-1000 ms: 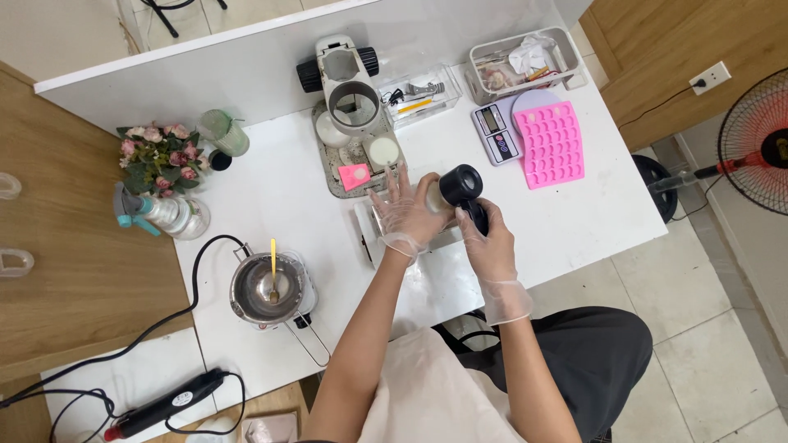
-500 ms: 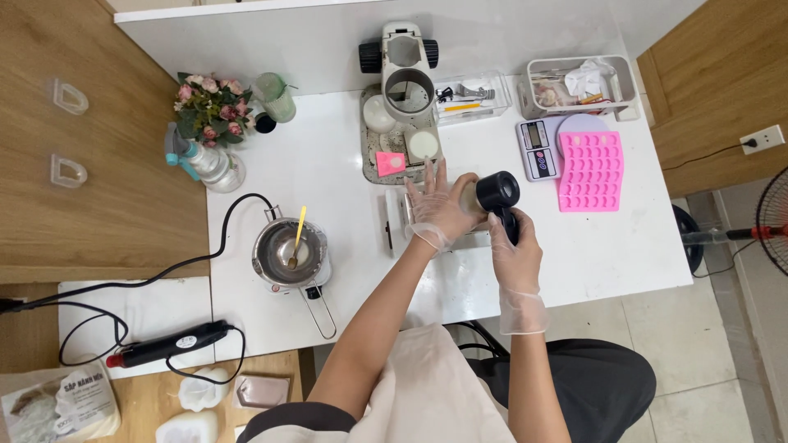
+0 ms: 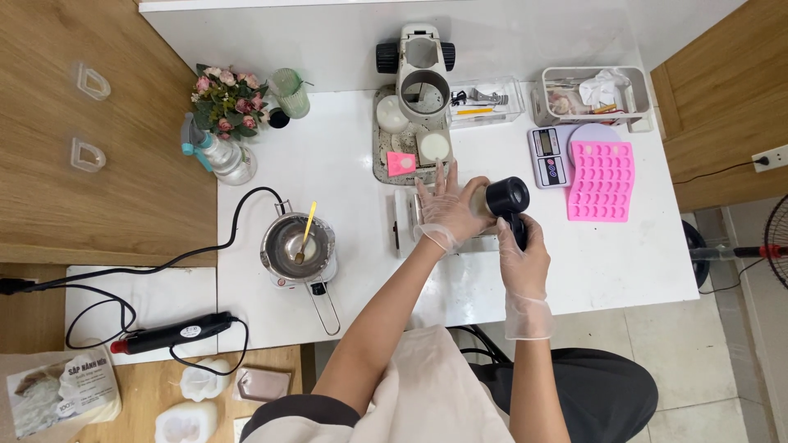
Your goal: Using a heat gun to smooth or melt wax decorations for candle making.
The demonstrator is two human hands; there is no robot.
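Note:
My right hand, in a clear glove, grips the handle of a black heat gun whose round muzzle points toward my left hand. My left hand, also gloved, holds a pale round object pressed on the white table, with its fingers spread over it. What lies under the palm is mostly hidden. A grey tray with round white pieces and a pink square piece sits just beyond my left hand.
A pink silicone mould and a small scale lie right of the heat gun. A metal melting pot with a yellow stirrer stands at left, its black cord trailing off. Flowers, a spray bottle, a microscope stand and a white basket line the back.
The camera view has shifted and steadied. Both hands stay together over the same spot, the heat gun still aimed at the object under my left hand.

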